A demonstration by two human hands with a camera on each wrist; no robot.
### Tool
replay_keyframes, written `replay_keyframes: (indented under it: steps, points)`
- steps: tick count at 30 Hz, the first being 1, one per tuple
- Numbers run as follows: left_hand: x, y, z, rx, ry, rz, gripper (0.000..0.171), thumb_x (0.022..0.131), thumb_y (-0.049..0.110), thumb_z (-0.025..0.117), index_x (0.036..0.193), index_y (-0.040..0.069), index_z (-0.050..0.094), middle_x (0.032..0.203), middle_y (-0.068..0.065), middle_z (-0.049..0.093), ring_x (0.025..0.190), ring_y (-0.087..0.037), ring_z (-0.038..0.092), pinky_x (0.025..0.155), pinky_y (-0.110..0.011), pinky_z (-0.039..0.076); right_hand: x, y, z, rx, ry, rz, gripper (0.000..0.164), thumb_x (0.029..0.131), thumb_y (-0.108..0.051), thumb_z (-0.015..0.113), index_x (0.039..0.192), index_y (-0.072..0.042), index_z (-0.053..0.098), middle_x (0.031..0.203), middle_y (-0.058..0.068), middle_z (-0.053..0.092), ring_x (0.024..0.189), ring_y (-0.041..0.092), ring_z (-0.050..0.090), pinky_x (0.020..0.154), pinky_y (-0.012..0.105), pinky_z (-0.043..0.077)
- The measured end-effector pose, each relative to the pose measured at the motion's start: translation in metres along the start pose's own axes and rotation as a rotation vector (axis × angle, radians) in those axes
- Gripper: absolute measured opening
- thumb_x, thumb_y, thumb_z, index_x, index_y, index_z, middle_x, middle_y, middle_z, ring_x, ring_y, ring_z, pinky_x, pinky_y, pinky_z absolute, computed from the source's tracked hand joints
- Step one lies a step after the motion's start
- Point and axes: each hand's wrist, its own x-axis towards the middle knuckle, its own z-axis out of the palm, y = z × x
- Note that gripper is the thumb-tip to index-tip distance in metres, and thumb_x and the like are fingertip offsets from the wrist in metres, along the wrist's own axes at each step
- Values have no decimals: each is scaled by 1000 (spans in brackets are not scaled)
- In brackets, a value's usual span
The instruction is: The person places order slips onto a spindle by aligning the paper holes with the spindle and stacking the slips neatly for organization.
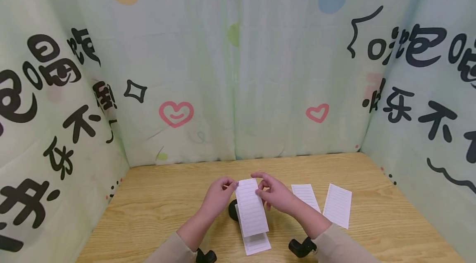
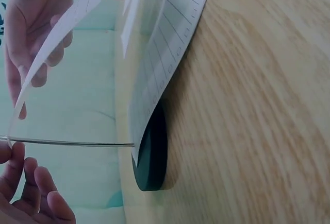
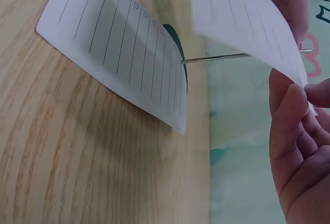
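A lined paper slip (image 1: pixel 252 207) is held up over a spike holder with a black round base (image 1: pixel 233 210) and an upright thin metal rod (image 2: pixel 77 143). My left hand (image 1: pixel 220 192) pinches the slip's far left corner, fingertips right at the rod's top. My right hand (image 1: pixel 274 192) pinches its right edge between thumb and fingers, the index finger reaching past the far edge. In the right wrist view, the rod's tip (image 3: pixel 307 50) shows beyond the raised slip. Below it, another lined slip (image 3: pixel 118 44) is on the rod, tilted against the base, one end on the table.
Two more lined slips, one nearer (image 1: pixel 305 197) and one farther right (image 1: pixel 337 205), lie on the wooden table (image 1: pixel 156 209); my right forearm partly overlaps the nearer one. Printed curtains (image 1: pixel 238 89) enclose the table's back and sides. Black wrist devices (image 1: pixel 302 247) sit by both cuffs.
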Motion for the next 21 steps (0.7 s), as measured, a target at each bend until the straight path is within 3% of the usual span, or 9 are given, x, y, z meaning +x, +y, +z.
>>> replay_keyframes:
  steps: [5,12,21]
  points:
    - [-1,-3,2,13,-18,-19,18,99,29,62,99,13,68,96,-1,62,84,-21,53,67,-32,46,-2,4,-1,-10,-22,24,46,98,-7,58,143,-8,46,87,8,56,61,20,57,50,38,52]
    - [-2,-7,2,50,-33,-25,16,97,30,65,96,14,67,94,-1,60,83,-21,52,67,-32,45,-2,11,0,-22,-59,50,47,98,-8,59,143,-9,45,88,7,57,63,21,58,52,43,53]
    - [-1,-18,6,158,-72,-65,9,96,27,67,93,19,67,91,1,59,81,-20,53,67,-33,46,-1,21,3,-53,-109,69,49,98,-6,60,143,-5,44,86,6,57,57,17,57,50,39,52]
